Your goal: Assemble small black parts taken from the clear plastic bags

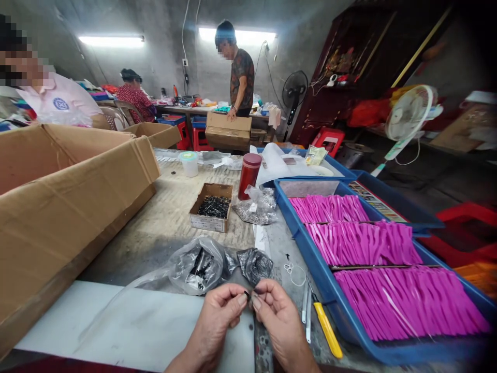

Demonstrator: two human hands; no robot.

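Observation:
My left hand [222, 316] and my right hand [277, 316] meet at the lower middle, thumbs and forefingers pinched together. Between the fingertips is a small dark piece [247, 294], too small to name; both hands appear closed on it. Just beyond them lies an open clear plastic bag [178, 269] with black parts inside, beside a dark crumpled bag [255, 265]. Farther back a small cardboard box [209, 224] holds many black pins. A yellow-handled tool [327, 329] lies right of my right hand, next to thin metal strips [308, 313].
A large cardboard box [73, 207] fills the left side. On the right, a blue tray [310, 254] holds rows of purple pieces [407, 300]. A red jar [249, 175] and a bag of metal bits [258, 207] stand farther back. A person [241, 77] handles a carton behind.

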